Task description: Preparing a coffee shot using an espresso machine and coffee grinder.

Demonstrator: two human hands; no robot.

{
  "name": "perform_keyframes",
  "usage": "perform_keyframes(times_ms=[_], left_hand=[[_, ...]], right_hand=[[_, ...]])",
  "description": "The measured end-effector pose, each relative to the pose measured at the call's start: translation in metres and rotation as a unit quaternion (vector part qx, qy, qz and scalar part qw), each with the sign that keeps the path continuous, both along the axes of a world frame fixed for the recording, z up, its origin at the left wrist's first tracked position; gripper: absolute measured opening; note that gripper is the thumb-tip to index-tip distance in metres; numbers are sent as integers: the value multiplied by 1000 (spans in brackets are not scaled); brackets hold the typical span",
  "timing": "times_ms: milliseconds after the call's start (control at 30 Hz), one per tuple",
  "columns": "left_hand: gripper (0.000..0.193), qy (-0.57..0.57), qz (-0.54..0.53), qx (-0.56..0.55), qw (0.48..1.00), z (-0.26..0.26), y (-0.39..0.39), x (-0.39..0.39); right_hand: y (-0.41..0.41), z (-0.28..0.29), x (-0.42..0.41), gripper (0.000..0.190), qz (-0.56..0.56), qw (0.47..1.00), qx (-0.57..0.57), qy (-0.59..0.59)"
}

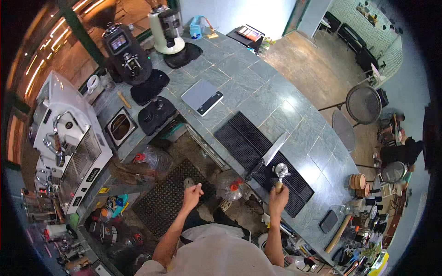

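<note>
My right hand [278, 200] is closed round the wooden handle of a portafilter [281, 170]. Its metal head points away from me, above or on a black rubber bar mat [238, 139]; I cannot tell if it touches. Just left of it, a large kitchen knife [274, 148] lies across the mat, black handle toward me. My left hand [192, 196] hangs in front of my body over the floor, fingers curled in, with nothing visible in it. Further along the counter lies a flat digital scale [202, 97].
An espresso machine [74, 138] stands left, with a knock box [121, 127] set in the counter beside it. Behind are a black coffee grinder [126, 55] and a pale green one [165, 31]. Water bottles [153, 160] and a rubber floor mat [162, 203] lie below.
</note>
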State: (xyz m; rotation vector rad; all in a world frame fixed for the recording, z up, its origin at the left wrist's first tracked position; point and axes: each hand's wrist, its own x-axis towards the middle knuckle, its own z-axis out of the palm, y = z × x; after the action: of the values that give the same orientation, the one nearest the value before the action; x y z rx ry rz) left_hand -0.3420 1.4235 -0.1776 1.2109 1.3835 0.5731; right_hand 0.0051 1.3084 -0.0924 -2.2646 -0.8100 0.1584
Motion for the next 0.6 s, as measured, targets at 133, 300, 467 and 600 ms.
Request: perform_keyframes(times_ms=[133, 300, 467, 600], left_hand=[[21, -41, 38, 189, 980, 67, -11, 13], [33, 24, 22, 377, 926, 187, -17, -13], [43, 120, -6, 539, 833, 225, -5, -78], [43, 240, -70, 489, 835, 180, 3, -177]], right_hand=[[2, 47, -18, 26, 10, 857, 201, 474], [30, 88, -127, 6, 65, 790, 140, 594], [42, 54, -260, 19, 366, 871, -7, 328], [44, 53, -375, 27, 509, 815, -72, 267]])
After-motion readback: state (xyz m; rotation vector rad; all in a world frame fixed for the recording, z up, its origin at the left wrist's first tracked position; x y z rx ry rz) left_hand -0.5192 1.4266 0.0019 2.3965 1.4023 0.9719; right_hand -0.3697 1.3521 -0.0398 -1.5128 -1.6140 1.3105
